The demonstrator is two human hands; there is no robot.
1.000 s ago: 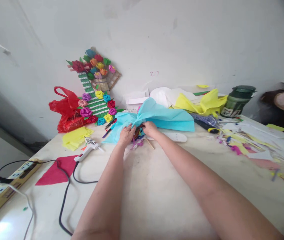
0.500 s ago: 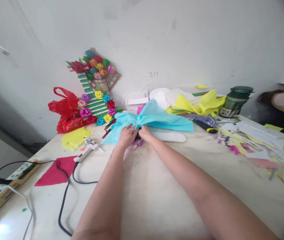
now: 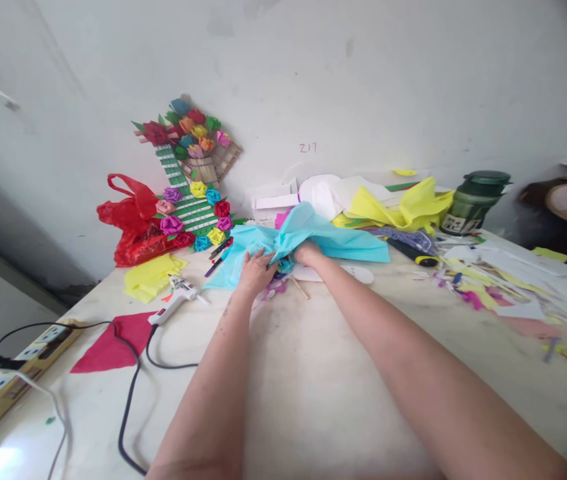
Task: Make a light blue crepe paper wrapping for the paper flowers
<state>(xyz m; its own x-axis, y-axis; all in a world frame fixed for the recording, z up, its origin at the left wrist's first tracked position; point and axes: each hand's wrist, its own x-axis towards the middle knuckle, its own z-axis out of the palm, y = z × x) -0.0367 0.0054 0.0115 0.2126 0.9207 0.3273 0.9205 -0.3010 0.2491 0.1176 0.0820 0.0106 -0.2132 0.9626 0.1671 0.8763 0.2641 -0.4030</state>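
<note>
A large sheet of light blue crepe paper [image 3: 348, 240] spreads across the back middle of the table, gathered at its centre. My left hand [image 3: 257, 272] is closed on the paper's gathered part, its fingers lying over the front. Just to the right, my right hand [image 3: 308, 253] reaches under a raised fold, which hides its fingertips. Between the hands, a small dark blue and teal bunch [image 3: 283, 265] shows below the paper. A thin wooden stick [image 3: 300, 288] slants on the table in front of it, beside purple scraps [image 3: 274, 288].
To the left lie a hot glue gun [image 3: 176, 303], its black cord, a dark red sheet [image 3: 113, 347] and a power strip [image 3: 38, 353]. Paper-flower decorations [image 3: 193, 200] lean on the wall. A white strip [image 3: 358, 274], a yellow-black cutter [image 3: 413, 253], a green flask [image 3: 476, 203] and paper scraps [image 3: 528, 287] are rightward.
My right hand has moved right, apart from my left, under the paper fold. The wooden stick and the teal bunch now show between them. My left hand stays on the paper.
</note>
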